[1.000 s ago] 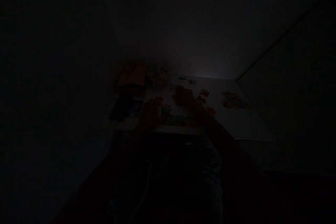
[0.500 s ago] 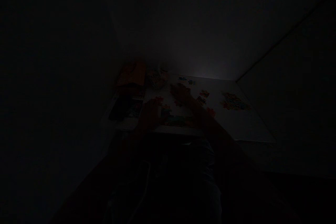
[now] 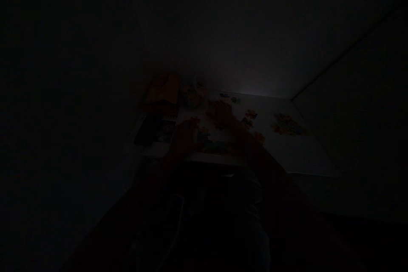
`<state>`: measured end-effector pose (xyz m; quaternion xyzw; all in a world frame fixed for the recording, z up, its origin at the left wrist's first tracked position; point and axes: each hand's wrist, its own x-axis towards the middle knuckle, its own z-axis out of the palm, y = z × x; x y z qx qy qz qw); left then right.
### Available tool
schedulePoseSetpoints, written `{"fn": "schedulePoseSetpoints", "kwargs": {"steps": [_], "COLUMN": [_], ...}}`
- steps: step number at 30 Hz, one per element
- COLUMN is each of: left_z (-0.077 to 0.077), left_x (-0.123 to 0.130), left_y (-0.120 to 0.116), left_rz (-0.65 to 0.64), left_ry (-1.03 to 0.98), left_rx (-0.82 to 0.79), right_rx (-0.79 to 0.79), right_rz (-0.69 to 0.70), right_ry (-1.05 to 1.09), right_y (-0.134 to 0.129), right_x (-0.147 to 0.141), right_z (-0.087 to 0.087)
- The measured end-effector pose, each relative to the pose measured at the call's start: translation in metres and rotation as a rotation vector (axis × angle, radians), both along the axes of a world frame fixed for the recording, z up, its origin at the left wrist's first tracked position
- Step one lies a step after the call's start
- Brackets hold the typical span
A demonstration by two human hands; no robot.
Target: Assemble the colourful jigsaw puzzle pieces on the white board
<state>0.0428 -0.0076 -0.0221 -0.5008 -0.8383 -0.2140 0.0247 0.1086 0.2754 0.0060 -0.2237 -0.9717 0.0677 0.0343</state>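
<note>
The scene is very dark. My left hand [image 3: 184, 134] rests on the white table by the joined puzzle pieces, its thumb apart from the fingers. Just beyond its fingertips lies an orange-red puzzle piece [image 3: 195, 121]. To its right is a partly joined strip of jigsaw puzzle [image 3: 215, 147] in green, blue and orange, near the front edge. My right hand [image 3: 221, 111] reaches over the middle of the table with its fingers apart. Nothing can be made out in it; what lies beneath it is hidden.
Loose puzzle pieces [image 3: 251, 114] lie right of my right forearm. A pile of pieces [image 3: 289, 124] is farther right. An orange box or bag [image 3: 163, 89] stands at the back left, beside a clear bag of pieces [image 3: 193, 94]. A dark object [image 3: 148, 129] lies at the left on the white table [image 3: 302, 153].
The view has shifted slightly, moving the scene a little to the right. My right hand's fingers look more spread. My left hand stays by the joined pieces.
</note>
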Motion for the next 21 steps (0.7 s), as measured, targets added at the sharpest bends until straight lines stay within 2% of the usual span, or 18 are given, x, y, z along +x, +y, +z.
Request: {"fn": "schedulePoseSetpoints", "kwargs": {"steps": [6, 13, 17, 21], "left_z": [0.009, 0.012, 0.012, 0.011], "left_x": [0.001, 0.003, 0.004, 0.004], "left_y": [0.001, -0.002, -0.004, -0.005], "left_rz": [-0.015, -0.007, -0.012, -0.031], "left_ry": [-0.023, -0.003, 0.021, 0.009], "left_rx": [-0.029, -0.092, -0.098, -0.094], "right_rx": [-0.028, -0.046, -0.023, -0.04], "right_rz": [0.098, 0.098, 0.075, 0.108], "right_ry": [0.001, 0.005, -0.018, -0.024], "right_y": [-0.033, -0.083, -0.101, -0.11], "right_x": [-0.052, -0.123, -0.146, -0.154], "right_z": [0.002, 0.007, 0.01, 0.009]}}
